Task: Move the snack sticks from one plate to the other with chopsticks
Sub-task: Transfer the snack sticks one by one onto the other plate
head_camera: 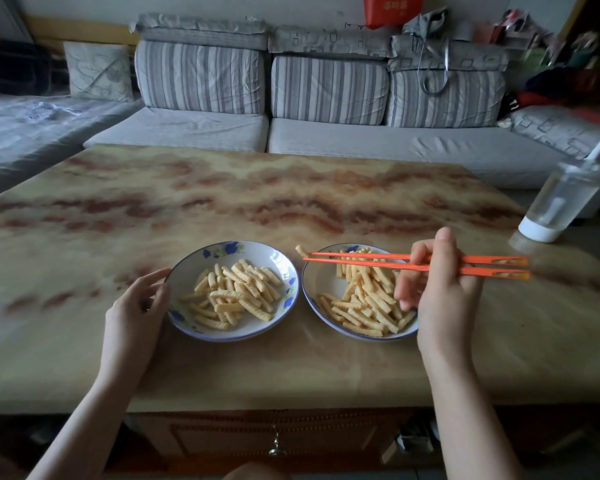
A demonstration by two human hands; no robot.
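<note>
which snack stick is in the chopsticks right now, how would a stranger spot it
On the marbled table, look at the right-hand plate, under the orange chopsticks held by the right hand. At their tips, above the plate's far left rim, is one snack stick, the only one held up in the air.

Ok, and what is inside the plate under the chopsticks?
A loose pile of crinkle-cut snack sticks lies in the right plate. The right hand, holding the orange chopsticks, covers the plate's right edge, so any sticks there cannot be seen.
</note>
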